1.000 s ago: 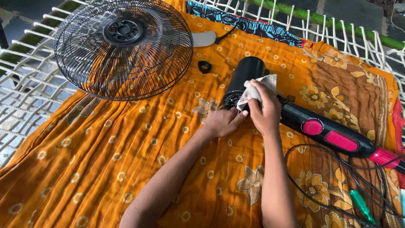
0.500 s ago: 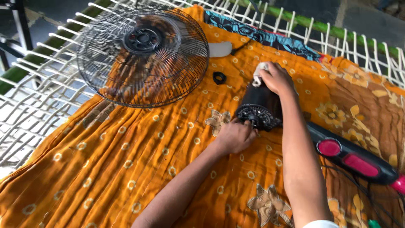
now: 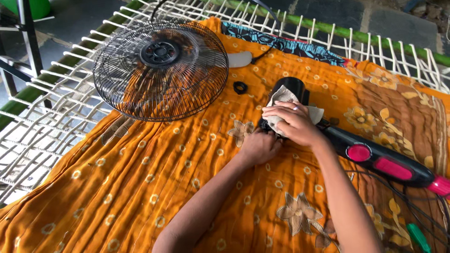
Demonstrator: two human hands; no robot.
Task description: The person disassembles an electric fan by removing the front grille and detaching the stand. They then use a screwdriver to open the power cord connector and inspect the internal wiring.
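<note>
A black fan motor housing (image 3: 293, 87) lies on an orange flowered cloth (image 3: 154, 187), joined to a black stand body with pink buttons (image 3: 379, 161). My right hand (image 3: 293, 122) presses a pale rag (image 3: 283, 98) onto the motor housing. My left hand (image 3: 259, 146) grips the housing's near end from below. A round black wire fan guard (image 3: 160, 68) rests to the left, apart from both hands. A small black ring-shaped nut (image 3: 240, 87) lies on the cloth between guard and motor.
The cloth covers a cot woven from white rope (image 3: 42, 136) with green rails (image 3: 356, 33). A white fan blade tip (image 3: 240, 59) shows behind the guard. Black cables (image 3: 422, 206) and a green-handled screwdriver (image 3: 418, 236) lie at the lower right. A patterned blue cloth (image 3: 281, 43) runs along the far edge.
My right hand with the rag has slid from the far end of the motor housing back toward its near end. My left hand stays on the housing. The view has shifted.
</note>
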